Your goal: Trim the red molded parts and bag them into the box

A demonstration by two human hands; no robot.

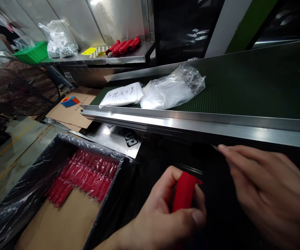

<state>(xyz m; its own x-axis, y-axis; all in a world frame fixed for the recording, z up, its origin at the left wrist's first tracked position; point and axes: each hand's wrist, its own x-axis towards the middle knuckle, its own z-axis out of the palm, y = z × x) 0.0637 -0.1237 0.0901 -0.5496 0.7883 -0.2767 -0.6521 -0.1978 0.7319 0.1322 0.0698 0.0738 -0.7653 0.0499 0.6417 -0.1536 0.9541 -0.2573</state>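
My left hand point(170, 211) is closed around a red fabric strap or sleeve point(185, 191), low at the centre of the view. To its right, my right hand point(266, 180) has its thumb and finger pinched together at a small, thin tip; what it holds is too dark and small to name. The two hands are apart, in front of the conveyor's metal edge. At the lower left, a box point(121, 166) lined with black plastic holds rows of red items in clear wrapping point(87, 177) on brown cardboard.
Plastic bags point(170, 90) lie on the green conveyor point(238, 83) behind its metal rail point(204, 126). A steel shelf point(87, 61) bears red bundles point(125, 47). A fan point(19, 85) stands left, a person point(2, 33) beyond, and tape point(70, 101) on cardboard.
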